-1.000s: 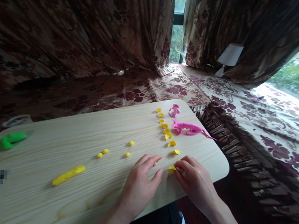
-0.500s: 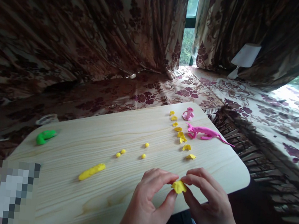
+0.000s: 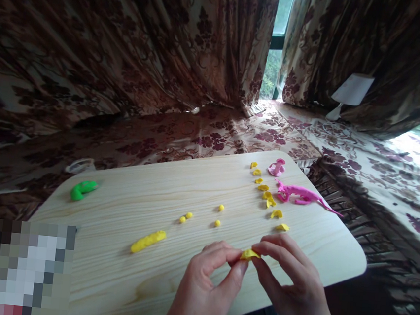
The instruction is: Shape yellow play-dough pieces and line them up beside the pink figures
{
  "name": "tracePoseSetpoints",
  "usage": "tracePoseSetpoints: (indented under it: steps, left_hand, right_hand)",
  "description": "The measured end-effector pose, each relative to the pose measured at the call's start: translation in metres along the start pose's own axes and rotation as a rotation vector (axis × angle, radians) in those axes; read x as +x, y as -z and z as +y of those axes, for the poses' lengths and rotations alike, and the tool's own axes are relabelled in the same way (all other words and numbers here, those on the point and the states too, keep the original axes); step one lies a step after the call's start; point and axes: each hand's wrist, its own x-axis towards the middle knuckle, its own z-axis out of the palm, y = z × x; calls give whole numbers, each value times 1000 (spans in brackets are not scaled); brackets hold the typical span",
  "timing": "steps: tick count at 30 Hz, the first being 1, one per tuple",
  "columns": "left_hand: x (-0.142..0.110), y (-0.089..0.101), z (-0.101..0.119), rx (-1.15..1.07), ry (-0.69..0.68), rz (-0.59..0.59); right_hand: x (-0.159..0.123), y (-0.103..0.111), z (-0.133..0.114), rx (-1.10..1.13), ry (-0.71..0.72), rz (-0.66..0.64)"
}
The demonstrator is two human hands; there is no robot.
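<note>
Between my two hands is a small flattened piece of yellow modelling clay [image 3: 250, 255], held above the near edge of the table. My left hand [image 3: 210, 282] pinches its left side between thumb and forefinger. On the other side, the thumb and fingers of my right hand [image 3: 294, 279] grip the clay's right edge. Just beyond my hands, several thin curved yellow clay pieces [image 3: 276, 214] form a row. Several small yellow clay balls [image 3: 217, 223] lie to the left of that row. A thick yellow clay roll [image 3: 149, 241] rests left of my left hand.
A pink clay animal figure [image 3: 299, 193] and a lighter pink clay piece [image 3: 277, 167] lie at the table's right. Bent green clay [image 3: 82, 190] is at the far left, by a clear container [image 3: 80, 165]. A white lamp [image 3: 352, 92] stands behind the wooden table [image 3: 108, 286].
The yellow clay between my fingers has tilted from facing me to nearly edge-on. My left thumb and forefinger have drawn closer together on it. The whole view has shifted slightly.
</note>
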Motion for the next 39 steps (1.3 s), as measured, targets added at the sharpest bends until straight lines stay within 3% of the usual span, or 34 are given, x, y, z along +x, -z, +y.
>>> tracePoseSetpoints:
  steps: [8,14,18,22,25,28,32,39]
  left_hand:
    - [-7,11,-3,-37,8,0]
    - [-8,10,0,-87,104,6]
    - [-7,7,2,-171,97,-32]
    - [-9,7,-1,-134,-8,-35]
    - [-9,8,-6,68,-230,69]
    - [-8,9,-10,219,-375,83]
    - [-7,9,-8,261,-389,53]
    - [-8,6,-4,201,-289,87]
  right_hand:
    - [7,-7,-8,56,-11,-67]
    - [6,-8,-10,8,94,-86]
    - [3,-6,-9,-4,137,-67]
    - [0,0,-7,11,153,-98]
    - [0,9,-9,77,56,-129]
    - [4,17,-13,151,-49,-167]
    - [9,16,-15,144,-19,-268]
    - [11,15,-15,86,102,-306]
